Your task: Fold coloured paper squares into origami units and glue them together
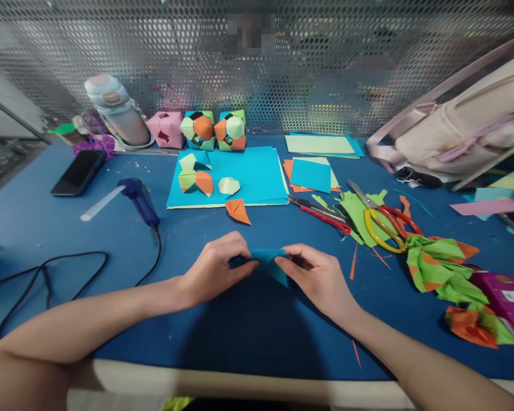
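Between my two hands is a small folded piece of blue paper, held just above the blue table. My left hand pinches its left end between thumb and fingers. On the other side my right hand grips the right end the same way, and part of the paper hangs below. Beyond them lies a folded orange paper piece. Past that, a pale green folded piece and a joined group of green and orange pieces rest on large blue sheets.
Right of the hands are a utility knife, scissors, crumpled paper and square sheets. To the left lie a glue gun with its cord and a phone. Finished paper balls and a bottle stand behind.
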`<state>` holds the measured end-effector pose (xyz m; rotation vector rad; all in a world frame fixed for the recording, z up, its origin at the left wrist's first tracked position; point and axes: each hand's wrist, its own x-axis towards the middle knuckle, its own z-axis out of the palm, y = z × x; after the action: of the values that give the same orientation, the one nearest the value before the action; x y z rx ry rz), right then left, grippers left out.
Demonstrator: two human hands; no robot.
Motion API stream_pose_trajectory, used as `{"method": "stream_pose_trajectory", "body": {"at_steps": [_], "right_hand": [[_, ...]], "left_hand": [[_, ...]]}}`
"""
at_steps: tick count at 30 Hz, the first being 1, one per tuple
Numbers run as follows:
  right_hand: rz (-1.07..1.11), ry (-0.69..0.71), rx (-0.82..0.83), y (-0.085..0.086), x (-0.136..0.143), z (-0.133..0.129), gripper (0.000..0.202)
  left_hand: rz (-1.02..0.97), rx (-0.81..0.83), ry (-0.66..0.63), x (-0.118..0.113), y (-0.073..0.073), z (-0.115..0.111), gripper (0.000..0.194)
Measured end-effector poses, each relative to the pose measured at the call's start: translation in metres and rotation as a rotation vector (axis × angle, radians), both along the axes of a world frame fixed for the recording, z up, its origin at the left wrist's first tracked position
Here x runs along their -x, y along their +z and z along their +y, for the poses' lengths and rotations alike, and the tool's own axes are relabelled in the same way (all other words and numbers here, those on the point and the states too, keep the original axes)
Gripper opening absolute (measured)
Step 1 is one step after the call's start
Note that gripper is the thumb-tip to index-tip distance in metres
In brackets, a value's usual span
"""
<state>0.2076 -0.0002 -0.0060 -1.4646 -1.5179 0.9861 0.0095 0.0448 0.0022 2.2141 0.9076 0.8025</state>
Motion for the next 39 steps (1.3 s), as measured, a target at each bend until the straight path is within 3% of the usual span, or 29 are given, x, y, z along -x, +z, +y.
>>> {"method": "stream_pose_trajectory", "body": {"at_steps": [8, 16, 25, 35, 39], "right_hand": [[-0.088, -0.029, -0.049, -0.0004, -0.0012, 0.0028, 0.028], [-0.011, 0.019, -0.024, -0.0016, -0.0016, 0.0035, 0.027], [-0.014, -0.028, -0.01, 0.0014, -0.0015, 0.0027, 0.03], [-0.026, -0.037, -0.011, 0.0035, -0.0017, 0.0028, 0.032], [-0.043, -0.067, -0.018, 0.003, -0.003, 0.0027, 0.031]], "left_hand": [[-0.009, -0.001, -0.027, -0.0005, 0.0011, -0.0024, 0.006], [-0.007, 0.024, -0.011, -0.0017, -0.0001, -0.0028, 0.011], [-0.031, 0.045, -0.013, -0.0025, 0.0012, -0.0044, 0.013], [-0.032, 0.104, -0.011, -0.0025, 0.001, -0.0058, 0.013], [-0.035, 0.186, 0.047, -0.0018, -0.0008, -0.007, 0.01]]}}
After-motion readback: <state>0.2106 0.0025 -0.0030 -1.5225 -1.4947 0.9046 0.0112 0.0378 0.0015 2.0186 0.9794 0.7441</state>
